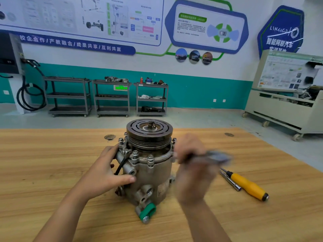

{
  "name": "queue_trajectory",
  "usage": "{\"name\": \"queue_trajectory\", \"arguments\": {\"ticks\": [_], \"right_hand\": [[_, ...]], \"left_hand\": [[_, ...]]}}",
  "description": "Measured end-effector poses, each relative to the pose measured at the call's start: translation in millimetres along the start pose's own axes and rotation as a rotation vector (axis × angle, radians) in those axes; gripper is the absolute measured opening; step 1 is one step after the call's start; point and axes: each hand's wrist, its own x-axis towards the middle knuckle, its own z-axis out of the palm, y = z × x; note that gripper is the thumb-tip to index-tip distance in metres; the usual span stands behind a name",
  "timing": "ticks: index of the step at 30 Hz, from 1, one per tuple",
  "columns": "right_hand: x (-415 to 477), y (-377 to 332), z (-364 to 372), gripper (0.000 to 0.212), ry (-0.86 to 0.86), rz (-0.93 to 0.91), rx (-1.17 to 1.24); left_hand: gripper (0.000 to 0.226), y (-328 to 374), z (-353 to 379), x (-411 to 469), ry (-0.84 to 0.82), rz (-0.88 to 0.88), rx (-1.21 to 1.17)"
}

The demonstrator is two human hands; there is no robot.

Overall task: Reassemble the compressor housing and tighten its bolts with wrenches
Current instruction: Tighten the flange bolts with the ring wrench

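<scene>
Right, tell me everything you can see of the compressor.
The compressor is a grimy grey cast-metal cylinder standing upright on the wooden table, dark grooved pulley on top. Bolts ring the upper flange; a green cap covers a lower lug. The left hand grips its side; the blurred right hand, holding a tool, is beside it, contact unclear.

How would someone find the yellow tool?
Start at the big metal compressor in the middle of the wooden table. To its right, past the right hand, a screwdriver lies flat. Only it has a fat yellow handle with a black end; the thin rod beside it is all silver.
</scene>
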Motion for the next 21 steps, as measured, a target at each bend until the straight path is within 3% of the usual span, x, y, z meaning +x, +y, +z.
{"name": "queue_trajectory", "arguments": {"ticks": [2,4,9,15,21], "right_hand": [[21.4,-5.0,-22.5,0.063,0.195,0.109,0.343],[45.7,-7.0,-49.4,0.076,0.327,0.254,0.537],[74.2,26.0,-63.4,0.071,0.541,0.703,0.633],[71.3,68.4,-66.0,0.073,0.523,0.919,0.805],[74.0,95.1,-70.3,0.074,0.496,1.126,0.882]], "left_hand": [[0.089,0.3,1.1,0.7,-0.001,0.004,-0.024],[0.087,0.5,0.9,1.1,-0.002,0.002,-0.024],[0.088,0.8,1.1,1.5,-0.005,0.002,-0.02],[0.133,-4.7,1.6,1.2,0.001,-0.038,-0.087],[0.142,-8.5,4.6,2.2,-0.005,-0.038,-0.1]]}}
